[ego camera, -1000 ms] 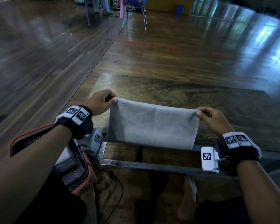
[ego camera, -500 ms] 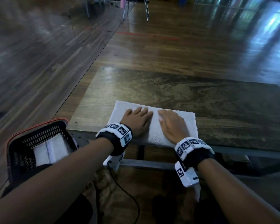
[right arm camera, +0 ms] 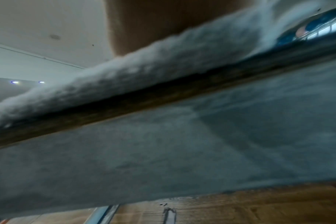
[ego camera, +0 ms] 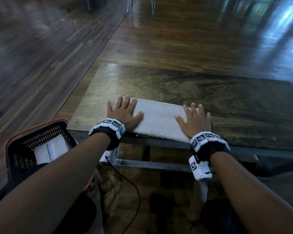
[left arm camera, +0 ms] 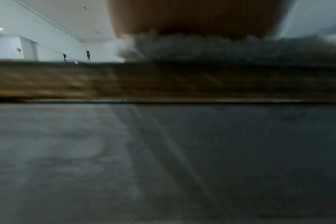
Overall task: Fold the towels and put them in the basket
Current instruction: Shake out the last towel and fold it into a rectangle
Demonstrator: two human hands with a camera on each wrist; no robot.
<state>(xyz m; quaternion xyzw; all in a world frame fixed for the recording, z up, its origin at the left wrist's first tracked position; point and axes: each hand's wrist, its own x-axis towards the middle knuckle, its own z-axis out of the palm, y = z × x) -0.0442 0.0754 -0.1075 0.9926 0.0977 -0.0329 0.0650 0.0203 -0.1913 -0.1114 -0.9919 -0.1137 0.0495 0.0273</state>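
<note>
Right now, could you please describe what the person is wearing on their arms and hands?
Both forearms are bare, without sleeves or gloves. Left hand and right hand each have a black wristband with white blocks bearing black square-patterned markers. A white marked box hangs under each wrist; a thin black cable trails from the left one.

I see a low table [ego camera: 184, 85] with a dark, streaked wooden top filling the middle of the head view, its near edge running across the frame above a grey metal frame [ego camera: 152, 163]. One white towel [ego camera: 159, 119], folded into a long strip, lies flat on the top at the centre of the frame, right along the near edge. My left hand [ego camera: 123, 112] presses flat on its left end and my right hand [ego camera: 194, 119] flat on its right end, fingers straight. In the right wrist view the towel's fuzzy edge [right arm camera: 144, 66] sits flush with the tabletop's rim. The table stands on a wooden floor [ego camera: 176, 48].
</note>
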